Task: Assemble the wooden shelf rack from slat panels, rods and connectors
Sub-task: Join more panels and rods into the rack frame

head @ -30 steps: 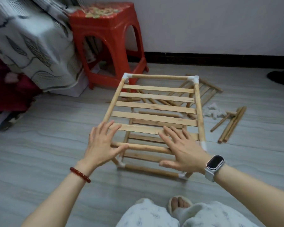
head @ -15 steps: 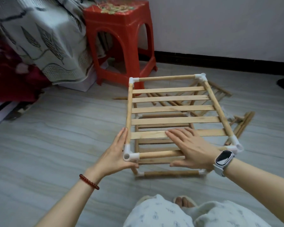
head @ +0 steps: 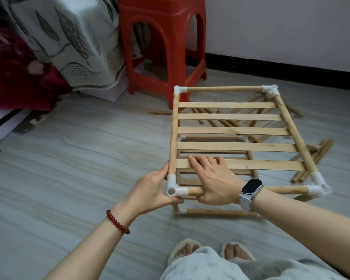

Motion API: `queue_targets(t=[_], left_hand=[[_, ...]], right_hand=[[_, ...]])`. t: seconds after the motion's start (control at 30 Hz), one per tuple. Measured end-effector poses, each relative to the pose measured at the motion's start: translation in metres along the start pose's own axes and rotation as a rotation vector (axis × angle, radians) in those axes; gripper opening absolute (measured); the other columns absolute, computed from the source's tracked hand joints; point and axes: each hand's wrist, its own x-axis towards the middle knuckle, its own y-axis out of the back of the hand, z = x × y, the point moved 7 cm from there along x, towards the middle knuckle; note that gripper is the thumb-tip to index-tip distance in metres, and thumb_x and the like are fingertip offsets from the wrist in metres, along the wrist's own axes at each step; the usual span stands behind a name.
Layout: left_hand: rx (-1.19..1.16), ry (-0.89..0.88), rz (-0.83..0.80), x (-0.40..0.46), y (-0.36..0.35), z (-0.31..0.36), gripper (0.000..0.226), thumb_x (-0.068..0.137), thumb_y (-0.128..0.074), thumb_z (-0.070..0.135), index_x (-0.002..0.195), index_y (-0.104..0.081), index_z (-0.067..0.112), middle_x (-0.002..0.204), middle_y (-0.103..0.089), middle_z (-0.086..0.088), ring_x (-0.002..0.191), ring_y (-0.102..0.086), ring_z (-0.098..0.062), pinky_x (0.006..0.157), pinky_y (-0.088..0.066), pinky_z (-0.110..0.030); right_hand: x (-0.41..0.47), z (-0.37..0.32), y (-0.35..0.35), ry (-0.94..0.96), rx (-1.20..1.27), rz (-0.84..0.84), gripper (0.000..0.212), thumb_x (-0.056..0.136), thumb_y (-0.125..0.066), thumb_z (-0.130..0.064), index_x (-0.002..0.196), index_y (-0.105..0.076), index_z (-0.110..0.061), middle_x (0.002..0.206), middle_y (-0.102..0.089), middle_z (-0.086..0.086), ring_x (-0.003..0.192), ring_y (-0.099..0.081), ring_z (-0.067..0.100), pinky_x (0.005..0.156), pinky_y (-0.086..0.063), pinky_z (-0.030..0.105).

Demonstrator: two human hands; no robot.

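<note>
Grey wood-look floor, white wall w/ dark skirting at the back. Wooden rack stands on the floor just ahead of the person's slippered feet: top slat panel framed by rods, white plastic connectors at all 4 corners, a lower tier seen thru the slats.

Left hand grips the near-left corner connector, fingers curled under it, thumb side running up along the left rod. Red bead bracelet on that wrist. Right hand holds the front rod right beside that same connector: thumb hooked under the rod, fingers laid fairly straight across the nearest slat. Smartwatch w/ pale strap on the right wrist.

Further out: loose rods in a bunch on the floor to the right of the rack, more slats and rods lying behind and under it. Red plastic stool behind the rack's far-left corner, leaf-print cloth draped to its left, dark red fabric far left.
</note>
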Motion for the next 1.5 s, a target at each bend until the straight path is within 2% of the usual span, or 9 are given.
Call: queue_targets(t=[0.23,0.47,0.77,1.03,1.13,1.2,1.33,1.43,1.5], left_hand=[[0.175,-0.005,-0.042,0.001,0.002,0.011,0.107,0.057,-0.059,0.077,0.148,-0.024,0.032,0.099,-0.067,0.007,0.092,-0.062,-0.011,0.074,-0.050,-0.029],[0.252,-0.010,-0.016,0.001,0.008,0.016,0.103,0.060,-0.050,0.078,0.148,-0.025,0.032,0.081,-0.067,0.007,0.082,-0.064,-0.009,0.062,-0.044,-0.025],[0.269,-0.037,-0.005,0.000,0.005,0.015,0.097,0.068,-0.057,0.073,0.148,-0.028,0.026,0.091,-0.072,0.004,0.069,-0.059,-0.008,0.060,-0.040,-0.022],[0.325,-0.008,-0.049,-0.001,0.003,0.009,0.094,0.069,-0.052,0.076,0.149,-0.021,0.035,0.112,-0.067,0.004,0.103,-0.060,-0.014,0.078,-0.049,-0.029],[0.334,0.059,-0.119,-0.001,0.001,0.009,0.103,0.071,-0.055,0.074,0.151,-0.010,0.028,0.150,-0.035,0.003,0.132,-0.037,-0.015,0.101,-0.037,-0.032],[0.346,0.036,-0.090,-0.001,0.006,0.020,0.109,0.070,-0.056,0.073,0.152,-0.002,0.024,0.157,-0.013,0.005,0.141,-0.018,-0.015,0.112,-0.024,-0.034],[0.520,-0.184,-0.006,0.011,-0.008,0.066,0.103,0.073,-0.048,0.076,0.151,-0.012,0.020,0.156,-0.019,-0.004,0.143,-0.013,-0.021,0.115,-0.008,-0.041],[0.607,-0.131,-0.078,0.028,-0.043,0.083,0.108,0.072,-0.036,0.083,0.152,-0.001,0.020,0.159,-0.005,-0.005,0.145,-0.001,-0.022,0.116,0.002,-0.046],[0.614,-0.054,-0.101,0.037,-0.054,0.083,0.109,0.072,-0.034,0.085,0.151,0.000,0.018,0.159,-0.007,-0.005,0.145,-0.005,-0.022,0.117,-0.002,-0.046]], right_hand=[[0.008,-0.016,-0.003,-0.011,0.000,-0.005,0.103,0.075,-0.052,-0.063,0.148,-0.006,-0.007,0.145,-0.024,0.006,0.131,-0.026,0.024,0.107,-0.020,0.049],[0.011,-0.017,0.001,-0.002,0.057,0.058,0.095,0.071,-0.059,-0.059,0.143,-0.020,-0.012,0.134,-0.036,0.003,0.121,-0.035,0.023,0.096,-0.028,0.041],[0.012,-0.017,0.003,0.023,0.070,0.094,0.084,0.071,-0.061,-0.063,0.133,-0.034,-0.014,0.123,-0.044,0.001,0.111,-0.041,0.021,0.091,-0.033,0.037],[0.014,-0.016,0.001,0.025,0.062,0.096,0.090,0.072,-0.063,-0.064,0.139,-0.030,-0.013,0.127,-0.043,0.002,0.116,-0.042,0.022,0.093,-0.034,0.037],[0.006,-0.010,-0.004,0.076,0.037,0.043,0.103,0.076,-0.059,-0.064,0.149,-0.010,-0.010,0.146,-0.030,0.005,0.133,-0.030,0.023,0.109,-0.025,0.041],[-0.011,0.006,-0.002,0.110,0.006,0.011,0.107,0.079,-0.058,-0.063,0.150,0.005,-0.012,0.157,-0.012,0.004,0.144,-0.012,0.020,0.116,-0.007,0.046],[-0.068,0.070,0.000,0.045,-0.134,-0.035,0.110,0.078,-0.051,-0.069,0.148,0.016,-0.018,0.159,0.004,0.002,0.145,0.007,0.019,0.114,0.013,0.044],[-0.118,0.133,-0.004,-0.134,-0.217,-0.086,0.110,0.076,-0.045,-0.074,0.148,0.016,-0.018,0.159,0.007,0.002,0.145,0.010,0.020,0.112,0.016,0.042],[-0.138,0.163,-0.008,-0.243,-0.221,-0.139,0.109,0.077,-0.046,-0.073,0.149,0.012,-0.016,0.159,0.006,0.001,0.145,0.009,0.019,0.114,0.011,0.042]])
